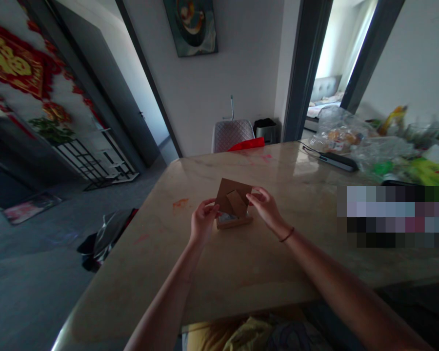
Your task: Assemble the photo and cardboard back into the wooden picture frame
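A small brown cardboard box point(234, 224) sits on the table in front of me, its flat lid point(227, 187) raised at the back. A smaller folded brown cardboard piece point(236, 203) stands against the inside of the lid. Something pale and shiny point(226, 217) lies in the box, too small to make out. My left hand point(202, 219) is closed at the left edge of the lid, thumb toward the box. My right hand point(266, 205) pinches at the right edge of the lid, with a thin dark band on the wrist.
The marble-patterned table point(263, 273) has red smears. Plastic bags point(342, 129) and a dark elongated device point(338, 161) with a cord lie at the right. Behind the far edge stand a quilted chair point(234, 134) with a red item point(247, 144) and a bin point(265, 130).
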The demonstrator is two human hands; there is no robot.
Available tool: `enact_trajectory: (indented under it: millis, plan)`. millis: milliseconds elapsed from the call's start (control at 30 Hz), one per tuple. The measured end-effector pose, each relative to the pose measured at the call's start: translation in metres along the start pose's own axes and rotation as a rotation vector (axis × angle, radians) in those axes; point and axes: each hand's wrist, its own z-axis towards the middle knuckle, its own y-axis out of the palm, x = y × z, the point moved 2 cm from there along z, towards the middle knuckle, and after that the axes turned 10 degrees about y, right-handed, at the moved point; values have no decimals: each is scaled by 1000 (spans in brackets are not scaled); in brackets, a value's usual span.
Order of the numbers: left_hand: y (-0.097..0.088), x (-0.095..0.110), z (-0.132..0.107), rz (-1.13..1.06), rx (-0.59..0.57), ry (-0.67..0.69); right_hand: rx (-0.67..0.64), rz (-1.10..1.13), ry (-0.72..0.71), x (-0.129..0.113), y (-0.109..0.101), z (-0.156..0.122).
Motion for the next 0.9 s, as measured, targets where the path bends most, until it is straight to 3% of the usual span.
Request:
enact_trajectory:
  millis: [200, 367, 500, 633, 900]
  plan:
    - [-3, -9, 3, 56, -7, -34, -2, -24, -22, 7, -1, 4]
    - [-3, -16, 2, 428, -111, 31, 114, -44, -4, 11, -3, 15]
    - [-1, -20, -1, 635, -167, 143, 129, -125, -6, 17, -1, 20]
    - [0, -28, 0, 660, -165, 151, 78, -128, -36, 22, 1, 19]
    - [-10, -39, 7, 576, -59, 1, -80, -224, -56, 22, 0, 18]
